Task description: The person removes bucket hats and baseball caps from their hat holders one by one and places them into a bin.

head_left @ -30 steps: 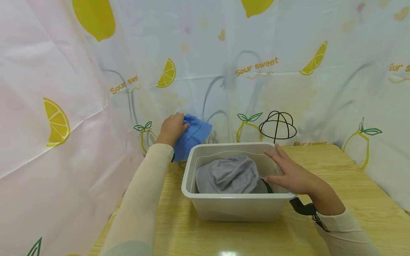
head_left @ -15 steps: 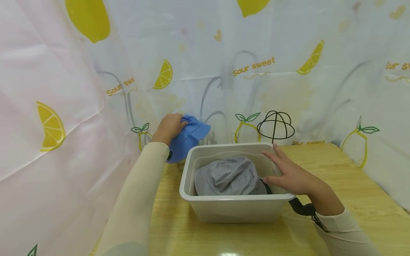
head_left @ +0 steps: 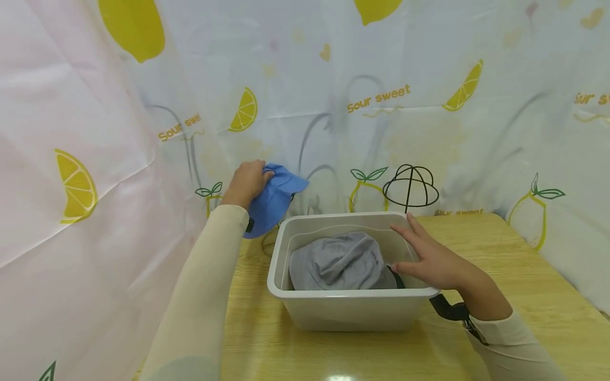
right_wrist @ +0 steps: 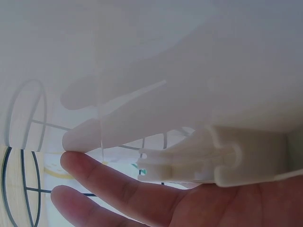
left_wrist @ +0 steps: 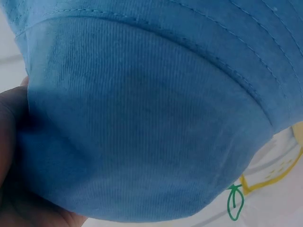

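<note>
My left hand (head_left: pixel 248 182) grips a blue bucket hat (head_left: pixel 274 203) by its crown, behind and left of the bin. In the left wrist view the stitched brim and ribbed crown of the blue hat (left_wrist: pixel 142 113) fill most of the picture, with my fingers (left_wrist: pixel 7 123) at its left edge. Below the hat, part of a wire stand (head_left: pixel 268 244) shows; the hat hides the rest. My right hand (head_left: pixel 436 259) rests on the right rim of a white plastic bin (head_left: pixel 350 312), fingers spread and fairly straight. A grey hat (head_left: pixel 340 262) lies inside the bin, over something dark.
A black wire hat stand (head_left: pixel 411 188) with a domed top rises behind the bin. The bin stands on a light wooden table (head_left: pixel 514 275). Lemon-printed curtains (head_left: pixel 305 63) hang close behind and along the left side.
My left hand has moved left and slightly up with the blue hat, and a bit of dark wire now shows under its brim. The right hand keeps its place on the bin.
</note>
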Tool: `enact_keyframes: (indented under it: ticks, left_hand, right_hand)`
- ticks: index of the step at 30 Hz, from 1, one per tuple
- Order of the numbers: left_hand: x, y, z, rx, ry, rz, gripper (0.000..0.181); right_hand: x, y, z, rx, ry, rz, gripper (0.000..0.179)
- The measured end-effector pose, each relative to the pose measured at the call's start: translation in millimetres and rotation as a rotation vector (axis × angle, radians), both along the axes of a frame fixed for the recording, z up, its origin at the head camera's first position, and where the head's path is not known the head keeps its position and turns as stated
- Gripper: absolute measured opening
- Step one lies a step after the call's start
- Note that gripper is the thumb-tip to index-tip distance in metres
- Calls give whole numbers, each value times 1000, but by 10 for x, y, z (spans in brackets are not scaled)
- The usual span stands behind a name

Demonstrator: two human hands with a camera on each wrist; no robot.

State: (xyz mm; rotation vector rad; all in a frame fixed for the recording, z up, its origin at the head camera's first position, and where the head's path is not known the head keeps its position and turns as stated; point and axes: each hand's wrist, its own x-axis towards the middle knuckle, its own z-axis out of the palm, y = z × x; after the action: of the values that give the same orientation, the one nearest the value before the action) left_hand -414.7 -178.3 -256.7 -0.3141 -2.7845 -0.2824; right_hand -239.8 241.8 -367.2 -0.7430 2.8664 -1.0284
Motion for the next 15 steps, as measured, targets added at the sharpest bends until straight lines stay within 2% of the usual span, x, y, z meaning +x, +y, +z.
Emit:
enact_keyframes:
  ticks: [5, 11, 15]
  left_hand:
    - [-70, -53, -46, 80, -36, 25, 36]
    - [-161, -160, -99, 227, -93, 72, 54]
    - [-209, -235, -121, 332, -115, 91, 54]
  right_hand:
    - [-3, -2, -10, -7, -8, 1, 89]
    - [-16, -4, -22, 4, 0, -1, 88]
    - [-18, 4, -12, 10, -5, -3, 88]
